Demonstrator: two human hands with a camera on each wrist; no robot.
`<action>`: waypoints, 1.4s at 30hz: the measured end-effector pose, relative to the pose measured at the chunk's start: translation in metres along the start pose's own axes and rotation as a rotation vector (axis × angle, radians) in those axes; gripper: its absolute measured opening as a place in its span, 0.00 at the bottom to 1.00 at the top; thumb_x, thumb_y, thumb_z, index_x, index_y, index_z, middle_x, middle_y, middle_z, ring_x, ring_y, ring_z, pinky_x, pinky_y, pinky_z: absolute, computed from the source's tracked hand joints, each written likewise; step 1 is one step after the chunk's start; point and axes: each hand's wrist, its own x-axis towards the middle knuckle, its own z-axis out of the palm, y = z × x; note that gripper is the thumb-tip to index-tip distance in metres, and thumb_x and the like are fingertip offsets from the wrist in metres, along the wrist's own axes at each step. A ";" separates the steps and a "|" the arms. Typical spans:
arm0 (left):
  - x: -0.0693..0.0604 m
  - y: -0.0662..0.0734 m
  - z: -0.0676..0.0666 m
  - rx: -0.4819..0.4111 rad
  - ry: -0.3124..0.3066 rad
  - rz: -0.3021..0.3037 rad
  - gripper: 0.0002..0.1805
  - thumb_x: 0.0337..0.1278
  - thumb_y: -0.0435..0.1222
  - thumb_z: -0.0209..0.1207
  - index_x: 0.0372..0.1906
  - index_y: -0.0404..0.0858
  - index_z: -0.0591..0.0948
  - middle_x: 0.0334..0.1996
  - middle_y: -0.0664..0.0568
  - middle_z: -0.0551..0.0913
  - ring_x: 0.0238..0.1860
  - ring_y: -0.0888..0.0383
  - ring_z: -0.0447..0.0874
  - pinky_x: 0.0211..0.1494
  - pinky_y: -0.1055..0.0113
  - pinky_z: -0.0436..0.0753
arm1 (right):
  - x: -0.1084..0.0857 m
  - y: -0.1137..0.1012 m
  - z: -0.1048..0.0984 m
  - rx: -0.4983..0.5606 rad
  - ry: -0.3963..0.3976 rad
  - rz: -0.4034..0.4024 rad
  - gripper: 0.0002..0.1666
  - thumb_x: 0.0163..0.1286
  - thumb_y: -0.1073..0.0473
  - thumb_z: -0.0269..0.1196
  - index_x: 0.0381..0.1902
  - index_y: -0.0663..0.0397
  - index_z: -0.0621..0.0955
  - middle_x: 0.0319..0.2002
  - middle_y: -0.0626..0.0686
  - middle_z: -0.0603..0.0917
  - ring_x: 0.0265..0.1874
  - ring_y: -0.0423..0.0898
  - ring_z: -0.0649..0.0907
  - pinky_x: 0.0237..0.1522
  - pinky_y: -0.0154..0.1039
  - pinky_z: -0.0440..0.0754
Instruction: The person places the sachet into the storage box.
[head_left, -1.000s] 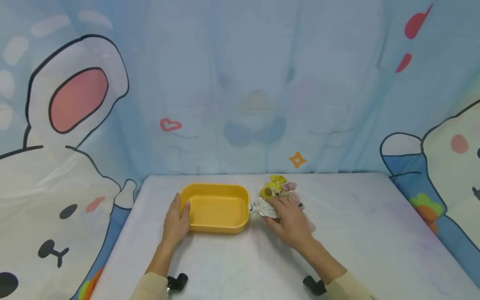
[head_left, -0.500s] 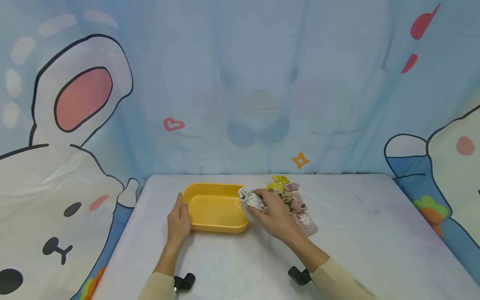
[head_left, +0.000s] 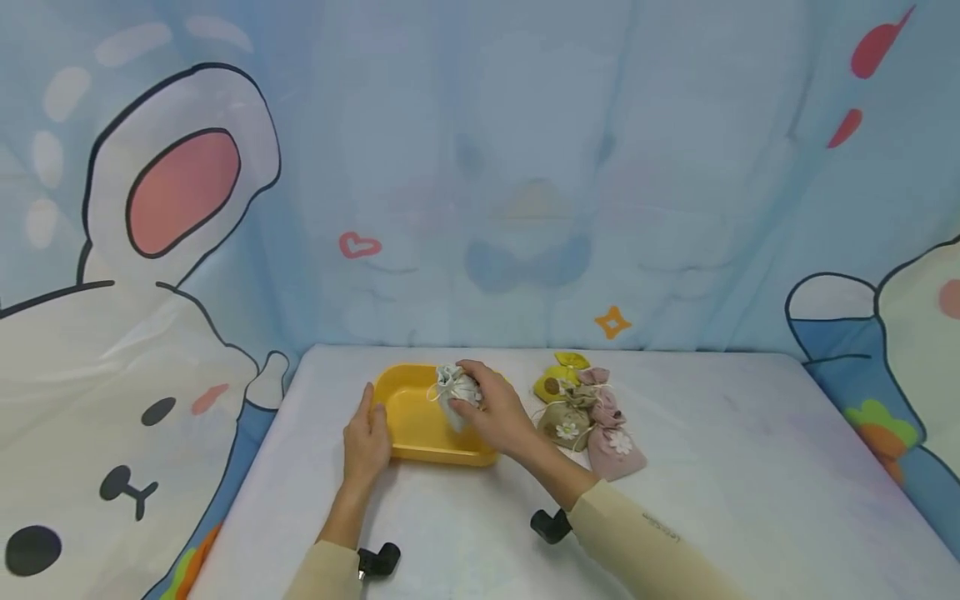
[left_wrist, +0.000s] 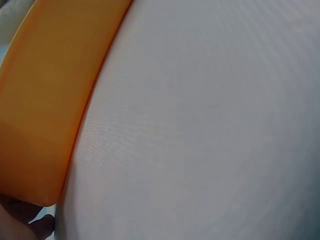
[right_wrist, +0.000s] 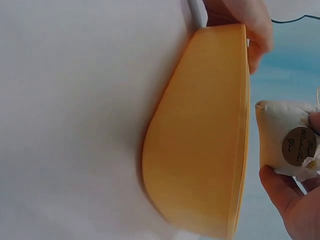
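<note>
One pale pouch (head_left: pixel 456 392) is being carried in the air, and this part of the work, I judge, is not finished: the fingers are not yet letting it go. In the head view it is hanging over the inside of the yellow tray (head_left: pixel 435 456), and in the right wrist view its lower end is showing above the rim, apart from it. The other pouches are still waiting on the counter (head_left: pixel 457 525), well apart from the tray at its right: a yellow pouch (head_left: pixel 553 386) at the back, an olive pouch (head_left: pixel 564 428) in front of it, and a pink pouch (head_left: pixel 615 458) nearest to the person. More pink cloth is lying behind this last one, but the overlapping is hiding the exact count. So, as I judge, the work is standing at an early stage, with most pouches remaining outside.

The right hand (head_left: pixel 497 412) is reaching leftward across the counter, its forearm slanting in from the lower right. Its fingers are clamping the pale pouch from the side, the tied neck pointing upward and the round label facing the wrist camera. The left hand (head_left: pixel 367 443) is steadying the tray at its left end; its fingers are closing on the wall there, the thumb coming to the rim.
</note>
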 end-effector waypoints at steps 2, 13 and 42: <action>0.000 0.000 0.001 0.005 0.007 0.003 0.31 0.81 0.41 0.42 0.81 0.34 0.61 0.78 0.41 0.65 0.79 0.42 0.63 0.83 0.48 0.62 | 0.004 -0.003 0.007 0.019 -0.005 0.008 0.39 0.74 0.56 0.66 0.79 0.48 0.65 0.70 0.57 0.78 0.69 0.55 0.78 0.71 0.57 0.77; 0.001 -0.003 0.002 0.033 0.059 0.042 0.29 0.79 0.39 0.44 0.78 0.33 0.66 0.75 0.40 0.69 0.75 0.40 0.69 0.81 0.46 0.67 | 0.027 -0.009 0.042 0.022 -0.054 0.059 0.33 0.76 0.54 0.65 0.75 0.45 0.71 0.70 0.50 0.78 0.67 0.49 0.79 0.74 0.52 0.75; 0.003 -0.005 0.003 0.033 0.034 0.010 0.35 0.68 0.33 0.46 0.80 0.35 0.64 0.76 0.38 0.69 0.77 0.42 0.67 0.80 0.44 0.68 | 0.066 0.000 0.093 -0.125 -0.061 0.136 0.28 0.74 0.46 0.66 0.65 0.51 0.74 0.52 0.52 0.85 0.45 0.48 0.83 0.52 0.45 0.85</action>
